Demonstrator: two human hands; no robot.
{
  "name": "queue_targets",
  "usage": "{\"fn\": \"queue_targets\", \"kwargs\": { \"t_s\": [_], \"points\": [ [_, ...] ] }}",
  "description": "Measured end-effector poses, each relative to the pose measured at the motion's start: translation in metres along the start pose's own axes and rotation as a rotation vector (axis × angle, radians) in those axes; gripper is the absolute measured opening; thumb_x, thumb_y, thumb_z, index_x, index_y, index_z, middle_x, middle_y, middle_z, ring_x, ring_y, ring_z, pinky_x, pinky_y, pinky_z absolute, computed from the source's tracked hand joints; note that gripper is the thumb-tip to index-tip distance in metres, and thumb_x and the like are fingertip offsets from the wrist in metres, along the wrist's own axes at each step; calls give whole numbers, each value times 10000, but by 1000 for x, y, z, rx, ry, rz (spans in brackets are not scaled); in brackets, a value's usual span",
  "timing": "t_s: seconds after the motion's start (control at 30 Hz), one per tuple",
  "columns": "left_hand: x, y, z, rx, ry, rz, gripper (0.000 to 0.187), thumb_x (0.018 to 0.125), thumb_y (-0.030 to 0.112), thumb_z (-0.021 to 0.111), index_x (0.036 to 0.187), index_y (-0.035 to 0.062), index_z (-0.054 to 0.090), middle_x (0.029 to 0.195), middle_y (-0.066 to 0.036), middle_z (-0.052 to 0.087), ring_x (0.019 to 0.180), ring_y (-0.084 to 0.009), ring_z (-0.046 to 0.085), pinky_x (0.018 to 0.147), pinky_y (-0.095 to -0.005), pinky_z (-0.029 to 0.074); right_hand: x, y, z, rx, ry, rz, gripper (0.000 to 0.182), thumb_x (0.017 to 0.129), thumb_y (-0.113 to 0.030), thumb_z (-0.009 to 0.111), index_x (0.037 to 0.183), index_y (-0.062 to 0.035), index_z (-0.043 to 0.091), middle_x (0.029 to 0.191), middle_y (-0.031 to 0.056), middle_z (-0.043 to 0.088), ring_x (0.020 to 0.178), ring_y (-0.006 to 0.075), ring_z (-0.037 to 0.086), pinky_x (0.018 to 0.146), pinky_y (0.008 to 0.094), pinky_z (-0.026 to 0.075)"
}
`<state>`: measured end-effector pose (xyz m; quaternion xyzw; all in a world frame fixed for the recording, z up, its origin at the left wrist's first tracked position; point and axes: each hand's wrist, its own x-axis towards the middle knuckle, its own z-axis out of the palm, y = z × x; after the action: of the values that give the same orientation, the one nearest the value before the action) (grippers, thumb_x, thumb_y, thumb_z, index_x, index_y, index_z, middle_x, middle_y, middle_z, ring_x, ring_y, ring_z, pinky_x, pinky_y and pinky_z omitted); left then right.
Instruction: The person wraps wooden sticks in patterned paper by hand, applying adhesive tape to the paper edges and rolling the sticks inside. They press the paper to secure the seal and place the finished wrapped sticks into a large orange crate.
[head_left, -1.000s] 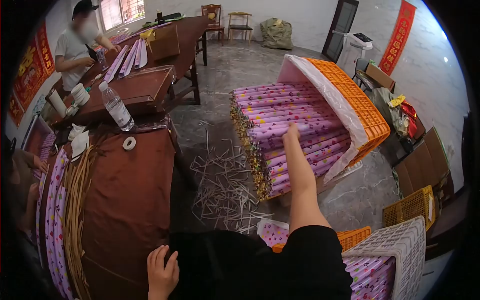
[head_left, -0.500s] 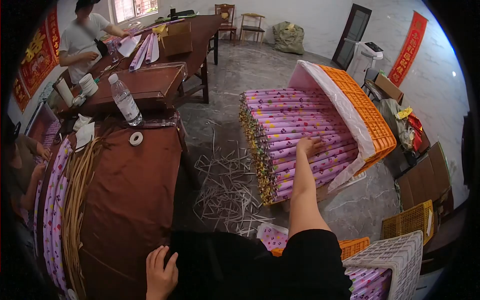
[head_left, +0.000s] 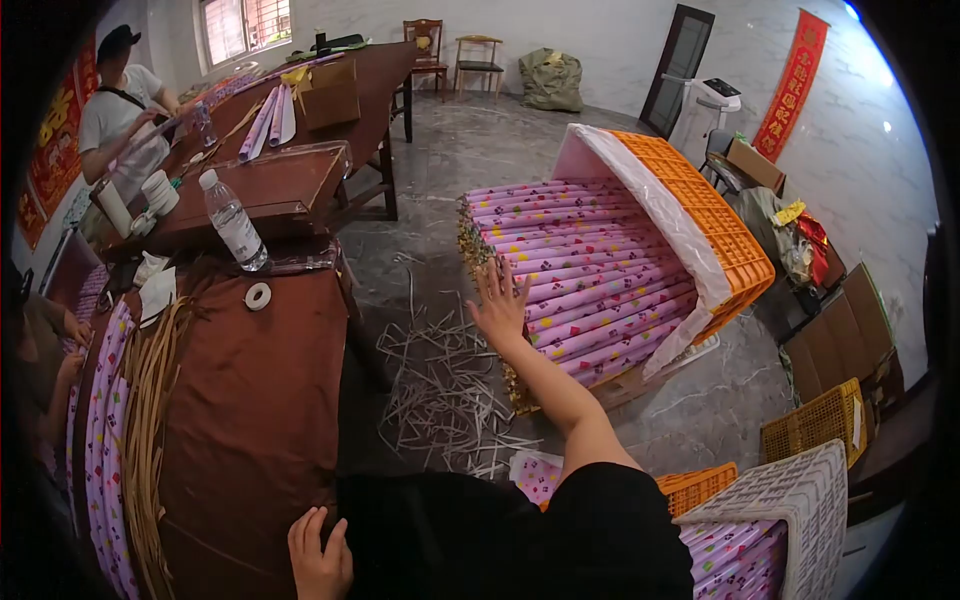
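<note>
My right hand (head_left: pixel 500 302) reaches out to the left end of a large stack of pink patterned paper rolls (head_left: pixel 590 250). Its fingers are spread and lie against the rolls' ends; nothing is gripped. The rolls lie side by side in an orange plastic crate (head_left: pixel 690 190) tipped on its side, lined with white plastic sheet (head_left: pixel 690 270). Golden-brown tips show along the stack's left side. My left hand (head_left: pixel 320 553) rests at the front edge of the brown cloth-covered table (head_left: pixel 255 400), fingers extended and holding nothing.
Long tan strips (head_left: pixel 155 430) and pink rolls (head_left: pixel 105 430) lie along the table's left side. A water bottle (head_left: pixel 235 225) and tape roll (head_left: pixel 257 296) stand near its far end. Grey strips (head_left: pixel 445 390) litter the floor. A co-worker (head_left: pixel 125 110) stands at the far table; another sits left.
My right hand has moved left across the rolls, from their middle to their left ends. My left hand stays put. The far co-worker has shifted posture and now handles a long clear-pink sheet.
</note>
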<state>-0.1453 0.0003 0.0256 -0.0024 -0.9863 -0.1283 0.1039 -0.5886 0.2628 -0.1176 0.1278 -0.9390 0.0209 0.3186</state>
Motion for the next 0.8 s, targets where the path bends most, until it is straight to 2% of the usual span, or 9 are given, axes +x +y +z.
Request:
{"fn": "queue_targets", "kwargs": {
  "t_s": [0.1,0.2,0.23,0.3,0.43,0.53,0.6,0.73,0.8],
  "points": [
    [-1,0,1,5,7,-4,250,844,4,613,1084,52,665,1260,-185,522,1209,-354,486,996,-505,420,-16,16,17,-173,-14,-149,733,827,-461,653,1452,-178,395,1574,86,230,1478,283,136,1155,627,75],
    [0,-1,2,5,16,-2,246,845,6,613,1081,52,666,1259,-186,523,1209,-354,486,996,-505,420,-17,39,26,-168,-25,-218,687,843,-439,638,1430,-159,414,1559,87,258,1471,277,163,1165,603,108],
    [0,0,2,4,19,0,245,845,6,613,1079,52,667,1258,-186,524,1209,-354,486,996,-505,421,-13,37,32,-111,71,-177,650,865,-413,614,1420,-139,414,1553,89,269,1465,273,182,1172,579,137],
    [-2,-1,2,7,19,3,243,845,7,613,1077,52,668,1258,-187,524,1209,-354,486,995,-505,421,-12,38,36,-259,-12,-173,757,802,-462,670,1427,-124,409,1553,104,270,1468,283,170,1176,585,80],
    [-7,-2,0,14,25,2,238,846,8,613,1073,52,670,1256,-187,526,1208,-354,487,995,-505,421,-14,21,26,-403,-149,-90,825,829,-518,618,1509,-173,304,1603,55,163,1491,258,70,1191,558,26],
    [-13,-5,-1,22,37,-4,234,846,10,613,1069,53,672,1255,-188,528,1208,-354,487,995,-505,421,-35,7,7,-604,-203,-401,798,853,-541,561,1517,-191,290,1611,50,142,1494,267,41,1187,571,-5],
    [-17,-5,-3,32,44,-9,232,847,11,613,1067,53,673,1255,-188,529,1208,-354,487,994,-505,422,-68,4,-3,-682,-400,-694,766,881,-550,489,1521,-182,283,1620,65,103,1496,276,14,1173,598,-34],
    [-24,-3,-6,52,108,24,263,810,50,610,1064,61,681,1227,-201,565,1180,-347,529,980,-493,436,-104,29,-14,-813,-757,-649,660,941,-465,395,1523,-176,281,1623,102,61,1491,331,-28,1144,638,-69],
    [-27,-1,-6,52,103,30,264,813,57,611,1068,63,680,1229,-199,565,1182,-344,528,982,-490,434,-104,32,-16,-829,-736,-674,649,951,-461,379,1526,-179,271,1621,114,53,1489,341,-40,1135,651,-77]
  ]
}}
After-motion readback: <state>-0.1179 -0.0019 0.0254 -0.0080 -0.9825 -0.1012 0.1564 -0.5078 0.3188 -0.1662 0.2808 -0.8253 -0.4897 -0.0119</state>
